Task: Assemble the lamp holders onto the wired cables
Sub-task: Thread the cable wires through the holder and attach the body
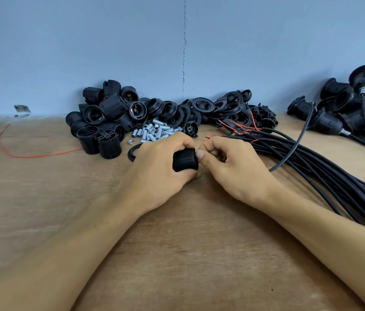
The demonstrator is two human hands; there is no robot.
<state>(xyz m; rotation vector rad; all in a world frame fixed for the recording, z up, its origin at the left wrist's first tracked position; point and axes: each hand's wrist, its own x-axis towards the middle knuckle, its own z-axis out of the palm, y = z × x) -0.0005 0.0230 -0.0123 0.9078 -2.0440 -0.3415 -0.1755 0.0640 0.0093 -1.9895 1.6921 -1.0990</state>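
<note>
My left hand (159,169) grips a black ribbed lamp holder (185,160) lying on its side at the middle of the wooden table (177,254). My right hand (228,164) has its fingers curled at the holder's right end, thumb against its rim; what it pinches is hidden. A single black cable (298,140) runs from behind my right hand up to the right. A thick bundle of black cables with red wire ends (311,160) lies to the right.
A heap of black ribbed holders (105,117) stands at the back, with black rings (210,108) and small metal threaded tubes (152,132) beside it. Assembled holders on cables (352,104) lie far right. A loose red wire (20,151) lies at the left.
</note>
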